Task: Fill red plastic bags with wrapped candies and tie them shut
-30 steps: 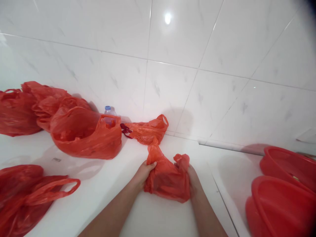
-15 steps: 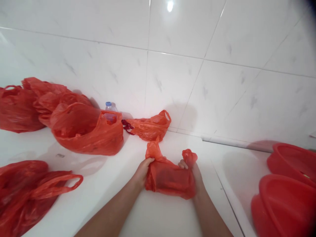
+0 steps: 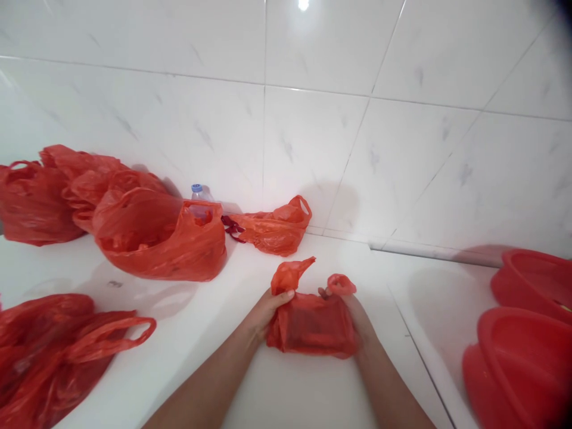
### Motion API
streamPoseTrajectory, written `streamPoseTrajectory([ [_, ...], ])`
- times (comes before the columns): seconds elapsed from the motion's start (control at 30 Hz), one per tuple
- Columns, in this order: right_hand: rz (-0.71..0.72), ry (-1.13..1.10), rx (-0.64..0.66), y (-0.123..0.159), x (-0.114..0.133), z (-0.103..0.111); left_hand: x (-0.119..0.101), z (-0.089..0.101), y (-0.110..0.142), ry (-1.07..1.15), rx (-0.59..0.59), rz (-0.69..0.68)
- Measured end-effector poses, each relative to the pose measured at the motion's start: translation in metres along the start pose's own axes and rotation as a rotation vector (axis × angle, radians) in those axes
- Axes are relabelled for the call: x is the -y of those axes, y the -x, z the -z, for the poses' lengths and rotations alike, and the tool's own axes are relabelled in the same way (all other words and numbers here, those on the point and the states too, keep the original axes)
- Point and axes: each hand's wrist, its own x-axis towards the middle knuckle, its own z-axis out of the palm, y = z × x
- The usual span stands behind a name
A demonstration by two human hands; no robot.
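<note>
Gripping a small red carrier bag (image 3: pixel 319 325) from both ends, the left hand (image 3: pixel 263 313) pinches its left side with the thumb on top, while the right hand (image 3: pixel 357 316) curls round the bunched right end. It sits centrally, close to the person, over the white tabletop (image 3: pixel 290 396); whether its underside touches cannot be told. Its long axis runs left to right across the view, with the left gathered tip slanting up and rightward and the right one standing as a loop. The film should be soft, slippery and easily torn; the dark, boxy shape inside looks stiffer, its weight unclear. The firmest hold is probably at the block's two ends, not the loose film.

Level with it lie a slack red bag (image 3: pixel 49 354) at left and red plastic basins (image 3: pixel 527 357) at right. Farther off, a wide-mouthed red bag (image 3: pixel 161 259) and a crumpled red bag (image 3: pixel 274 235) rest near the tiled wall (image 3: pixel 214 42).
</note>
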Motion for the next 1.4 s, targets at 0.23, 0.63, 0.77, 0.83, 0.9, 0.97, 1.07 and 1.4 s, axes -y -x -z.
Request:
streamPoseTrajectory([
  [0.23, -0.067, -0.126, 0.203, 0.012, -0.004, -0.013, 0.004, 0.006, -0.010, 0.055, -0.041, -0.040],
  [0.63, -0.039, 0.202, 0.253, 0.021, -0.011, -0.036, 0.005, 0.000, -0.008, -0.024, -0.017, -0.063],
  [0.77, 0.036, 0.178, 0.202, 0.018, -0.007, -0.031, 0.007, -0.001, -0.011, -0.084, -0.031, -0.125],
  [0.83, 0.060, 0.160, 0.111, 0.012, -0.007, -0.027, 0.009, 0.000, -0.012, -0.093, -0.035, -0.142],
  [0.9, 0.111, 0.233, 0.057, 0.006, -0.009, -0.026, 0.010, 0.001, -0.012, -0.090, -0.030, -0.173],
  [0.97, 0.143, 0.369, 0.016, 0.002, -0.013, -0.029, 0.011, 0.001, -0.011, -0.097, -0.008, -0.205],
  [1.07, 0.155, 0.555, -0.089, 0.000, -0.019, -0.037, 0.011, -0.002, -0.007, -0.184, 0.037, -0.275],
  [1.4, 0.289, 0.901, -0.110, 0.004, -0.022, -0.045, 0.018, -0.011, -0.005, -0.570, -0.294, -0.425],
])
